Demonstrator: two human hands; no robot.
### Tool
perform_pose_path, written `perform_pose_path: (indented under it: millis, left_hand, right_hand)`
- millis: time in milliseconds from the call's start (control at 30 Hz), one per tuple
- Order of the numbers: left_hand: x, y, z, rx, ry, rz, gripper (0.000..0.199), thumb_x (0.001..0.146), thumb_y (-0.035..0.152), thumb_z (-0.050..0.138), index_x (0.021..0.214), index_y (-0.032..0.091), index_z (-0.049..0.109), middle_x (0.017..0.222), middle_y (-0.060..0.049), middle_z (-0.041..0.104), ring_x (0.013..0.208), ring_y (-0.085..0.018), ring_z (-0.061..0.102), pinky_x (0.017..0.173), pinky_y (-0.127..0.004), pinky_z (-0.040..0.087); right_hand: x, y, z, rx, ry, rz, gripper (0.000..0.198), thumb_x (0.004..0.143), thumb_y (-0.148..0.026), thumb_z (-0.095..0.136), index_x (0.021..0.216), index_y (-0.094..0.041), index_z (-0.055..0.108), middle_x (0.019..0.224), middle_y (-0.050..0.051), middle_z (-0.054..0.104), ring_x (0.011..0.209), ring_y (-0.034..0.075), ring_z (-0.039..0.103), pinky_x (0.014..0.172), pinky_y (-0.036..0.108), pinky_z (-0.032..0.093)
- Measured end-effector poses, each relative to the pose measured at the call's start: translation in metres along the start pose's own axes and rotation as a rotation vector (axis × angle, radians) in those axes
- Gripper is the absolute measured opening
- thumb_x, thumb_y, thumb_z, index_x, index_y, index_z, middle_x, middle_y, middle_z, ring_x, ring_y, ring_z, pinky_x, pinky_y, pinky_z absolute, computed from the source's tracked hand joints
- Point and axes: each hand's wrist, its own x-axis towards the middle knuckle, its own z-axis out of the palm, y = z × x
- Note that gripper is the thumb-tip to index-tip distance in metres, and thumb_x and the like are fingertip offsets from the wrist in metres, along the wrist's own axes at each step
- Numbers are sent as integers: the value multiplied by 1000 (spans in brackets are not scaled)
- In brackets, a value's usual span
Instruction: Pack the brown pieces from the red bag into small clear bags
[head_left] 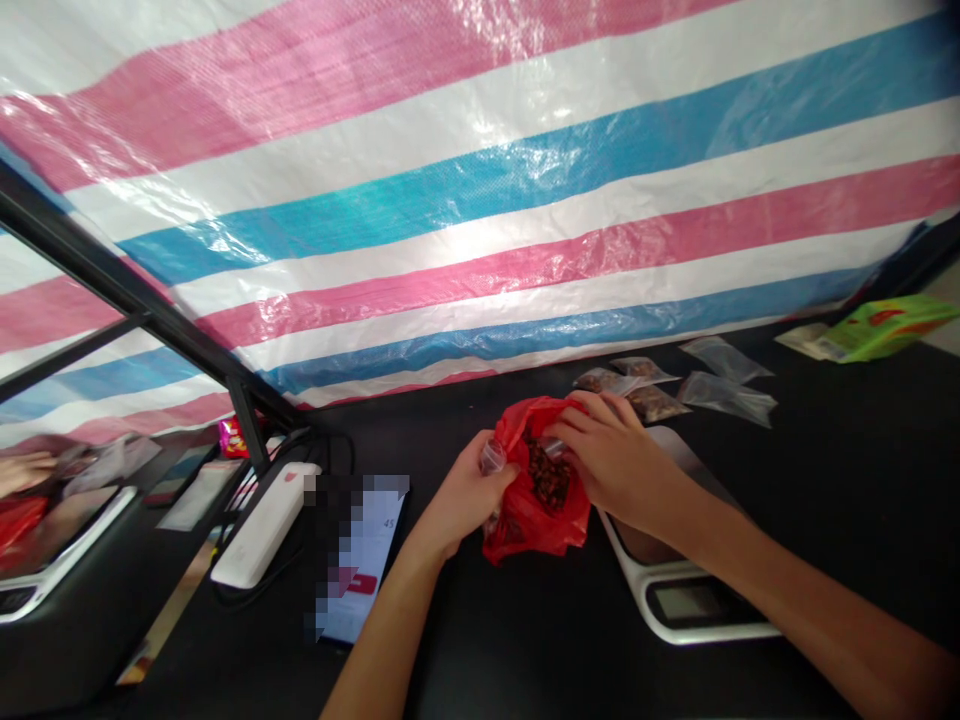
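Note:
A red plastic bag point(566, 525) stands gathered open on the black table, with dark reddish-brown dried pieces point(549, 476) inside. At its left side, my left hand point(474, 490) is closed on a small clear plastic bag point(492, 457), whose top sticks out above the fingers. My right hand point(611, 450) curls over the bag's right rim with its fingers bent inward. By those fingertips shows something clear and shiny point(553, 447), too small to name. Under my right forearm lies a white kitchen scale point(651, 622), partly hidden.
Small filled clear bags point(654, 403) and flat clear bags point(726, 398) lie behind the scale. A green packet point(892, 328) is at far right. On the left are a phone point(371, 560), a white power bank point(266, 525), cables, a black frame point(251, 425), and another person's hand point(26, 470) by a second scale point(75, 550).

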Motion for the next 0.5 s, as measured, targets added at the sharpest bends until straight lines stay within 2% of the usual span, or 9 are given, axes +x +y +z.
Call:
perform_pose_path:
  millis: [133,300,500]
  left_hand:
    - [1,-1,1,-23,-4,6,24,79,22,72,102,20,68,89,1,69,78,-14,64,73,-22,51]
    - [1,0,3,-181,-5,-19,26,77,25,74,102,21,67,82,2,66,72,-13,63,73,-23,52]
    - [2,4,6,-346,84,-64,29,70,22,77,97,20,66,86,-1,69,73,-14,65,69,-23,52]
  right_hand:
    - [1,-1,4,40,-2,4,34,90,-5,61,115,-22,75,119,9,77,126,34,54,111,55,34]
    - [0,-6,7,126,-34,5,21,95,-14,65,112,-22,75,115,8,79,123,32,56,111,53,33]
    - [-1,-7,5,167,-63,3,19,96,-15,64,111,-21,75,119,9,78,125,33,55,109,53,34]
